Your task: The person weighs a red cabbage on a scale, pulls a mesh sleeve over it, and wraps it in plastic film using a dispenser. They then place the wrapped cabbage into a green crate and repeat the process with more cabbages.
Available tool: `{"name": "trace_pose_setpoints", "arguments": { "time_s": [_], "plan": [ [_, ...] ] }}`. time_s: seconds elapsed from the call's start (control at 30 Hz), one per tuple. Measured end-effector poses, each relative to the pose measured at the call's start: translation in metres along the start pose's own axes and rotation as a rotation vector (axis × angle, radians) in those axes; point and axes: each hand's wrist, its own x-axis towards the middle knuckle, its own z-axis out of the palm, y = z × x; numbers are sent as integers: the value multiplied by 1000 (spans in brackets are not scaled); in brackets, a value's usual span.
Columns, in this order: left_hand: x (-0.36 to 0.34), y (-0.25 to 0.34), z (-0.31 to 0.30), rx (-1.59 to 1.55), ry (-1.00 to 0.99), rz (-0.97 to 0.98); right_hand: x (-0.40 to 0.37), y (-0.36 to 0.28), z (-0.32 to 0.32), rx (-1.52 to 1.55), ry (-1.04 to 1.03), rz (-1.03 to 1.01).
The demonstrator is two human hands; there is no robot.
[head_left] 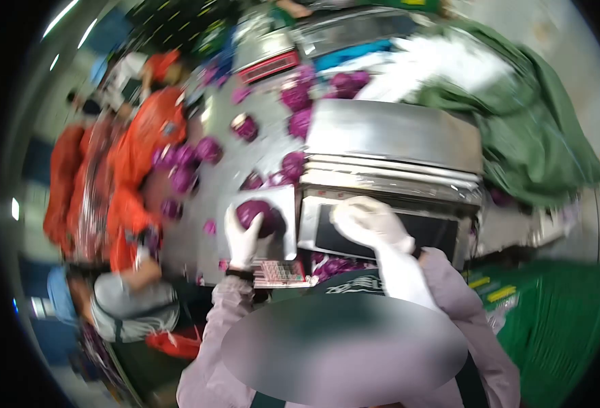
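A purple-red cabbage (254, 216) rests on the metal plate of a weighing scale (284, 214). My left hand (242, 239), in a white glove, curves round the cabbage's left and lower side. Over the dark panel (432, 233) of a metal-framed wrapping machine (392, 136), my right hand (371, 223) is also gloved in white, with its fingers bent together. White, thin material (403, 275) trails down from beside that hand's wrist. Blur hides what the right fingers hold, if anything. Below the scale plate is a keypad (279, 272).
More purple cabbages (300, 122) lie about the steel table (218, 173). Orange-red net sacks (147, 136) stand at the left, near a seated co-worker (133, 302). A green sack (531, 122) lies at the right, green crates (558, 333) below it. Another scale (267, 64) stands farther back.
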Motion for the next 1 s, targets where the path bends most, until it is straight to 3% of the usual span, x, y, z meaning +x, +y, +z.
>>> {"name": "trace_pose_setpoints", "arguments": {
  "time_s": [0.07, 0.13, 0.2, 0.27, 0.3, 0.33, 0.4, 0.43, 0.5, 0.53, 0.57, 0.6, 0.67, 0.7, 0.73, 0.8, 0.83, 0.87, 0.93, 0.97, 1.0],
  "plan": [
    [-19, 35, -9, 335, 102, 290, -13, -3, 12, -206, 52, -74],
    [-30, 44, 1, 29, 76, 137, -5, 16, 3, -238, 29, 25],
    [-57, 79, 12, -790, -117, -33, -5, 27, 14, -471, 18, -73],
    [-69, 136, -14, -954, -409, -52, -7, 32, 36, -631, 39, -237],
    [-76, 141, -11, -1156, -545, -174, -8, 30, 46, -918, 69, -444],
    [-81, 144, -8, -1355, -682, -289, -7, 33, 48, -931, 50, -434],
    [-82, 144, -5, -1293, -581, -411, -4, 38, 51, -1163, 121, -667],
    [-81, 137, -3, -1285, -553, -423, 0, 46, 52, -998, 192, -658],
    [-82, 118, 7, -1285, -513, -434, 7, 46, 49, -492, 132, -363],
    [-83, 108, 13, -1417, -591, -446, 8, 40, 45, -210, 59, -183],
    [-80, 108, 7, -1549, -670, -458, 12, 36, 38, -176, 83, -45],
    [-78, 111, 2, -1259, -606, -427, 10, 32, 35, -419, -14, -86],
    [-69, 112, -1, -1626, -549, -703, 10, 50, 22, -332, -53, 162],
    [-62, 107, -10, -1856, -632, -750, 14, 47, 7, -813, -319, 246],
    [-54, 102, -9, -2021, -680, -761, 19, 39, 4, -823, -324, 251],
    [-47, 73, -15, -2085, -831, -788, 37, 18, 12, -441, -771, 627],
    [-42, 65, -26, -1848, -952, -721, 48, 11, 31, -534, -594, 549],
    [-29, 58, -58, -1491, -1121, -438, 68, -2, 59, -398, -513, 594],
    [-12, 19, -51, -975, -865, -343, 126, 18, 65, -625, -329, 373],
    [6, 13, -61, -800, -603, -396, 162, 48, 60, -801, -341, 36],
    [29, 6, -72, -625, -345, -432, 182, 56, 83, -1116, -186, -174]
  ]
}}
